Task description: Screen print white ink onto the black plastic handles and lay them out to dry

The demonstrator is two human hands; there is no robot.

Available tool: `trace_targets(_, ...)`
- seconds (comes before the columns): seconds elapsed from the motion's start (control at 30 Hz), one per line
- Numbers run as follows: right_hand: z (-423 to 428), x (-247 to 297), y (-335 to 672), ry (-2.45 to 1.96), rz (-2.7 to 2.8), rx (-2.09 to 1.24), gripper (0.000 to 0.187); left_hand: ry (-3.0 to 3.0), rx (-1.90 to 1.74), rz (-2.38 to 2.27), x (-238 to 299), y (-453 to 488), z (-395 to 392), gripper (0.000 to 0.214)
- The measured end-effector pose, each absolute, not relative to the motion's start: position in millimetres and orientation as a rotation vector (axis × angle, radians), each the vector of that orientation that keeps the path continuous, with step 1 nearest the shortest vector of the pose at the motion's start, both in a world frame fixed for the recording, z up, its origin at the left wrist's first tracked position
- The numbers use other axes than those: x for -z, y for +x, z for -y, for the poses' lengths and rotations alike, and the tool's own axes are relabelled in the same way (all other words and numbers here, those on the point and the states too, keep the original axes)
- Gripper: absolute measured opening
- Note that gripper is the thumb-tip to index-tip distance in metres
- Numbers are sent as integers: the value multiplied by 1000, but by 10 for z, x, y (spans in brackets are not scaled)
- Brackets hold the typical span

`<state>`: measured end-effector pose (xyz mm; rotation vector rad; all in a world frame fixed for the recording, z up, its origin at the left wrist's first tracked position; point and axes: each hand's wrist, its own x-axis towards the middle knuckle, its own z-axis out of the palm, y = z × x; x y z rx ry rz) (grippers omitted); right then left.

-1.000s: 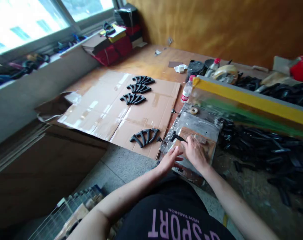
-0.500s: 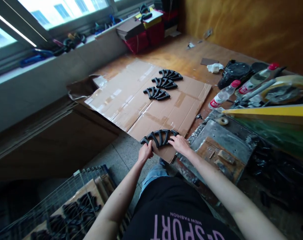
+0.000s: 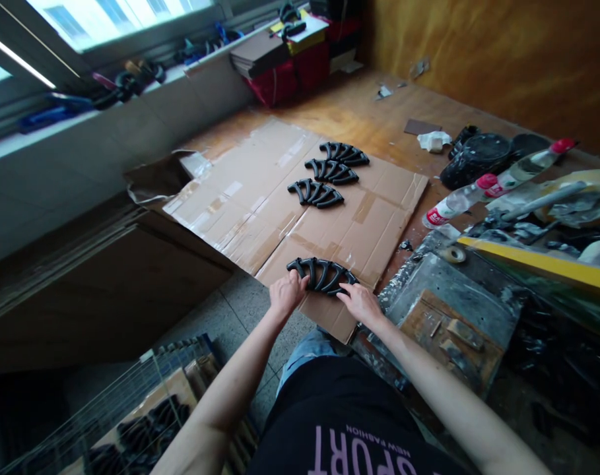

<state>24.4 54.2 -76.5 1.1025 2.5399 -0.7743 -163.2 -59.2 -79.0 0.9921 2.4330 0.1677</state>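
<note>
A row of several black curved plastic parts (image 3: 323,274) lies near the front edge of a flat cardboard sheet (image 3: 300,204). My left hand (image 3: 286,294) grips the left end of the row, fingers curled onto it. At the right end, my right hand (image 3: 360,302) presses against the row with its fingers closed together. Three more rows of the same black parts (image 3: 329,173) lie farther back on the cardboard.
A grey and wooden block fixture (image 3: 443,310) stands to the right, under a yellow-edged frame (image 3: 537,260). Behind it are plastic bottles (image 3: 458,198), a tape roll (image 3: 452,253) and a heap of black parts. A wire crate (image 3: 146,422) with black parts sits lower left.
Both hands left the block fixture on the right and came to the near row of black parts, closing on its two ends. The view has swung left.
</note>
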Motion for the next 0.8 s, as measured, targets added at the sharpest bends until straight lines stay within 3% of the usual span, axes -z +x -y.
trace_targets(0.13,-531,793,265,1118,-2549,803,41,1496,-385,-2408,896,-1179,768,49)
trace_targets(0.33,-538,850,240,1158,-2525,867,39,1498,-422,-2416,1161,-992,631,56)
trace_targets(0.6,-491,867,256,1069,-2633,877,47,1773,-305,-2320,1108,-2170,47,51)
trace_targets(0.8,-375,853,265,1023,-2715,778,23,1808,-111,-2395,1084,-2954,-608,56)
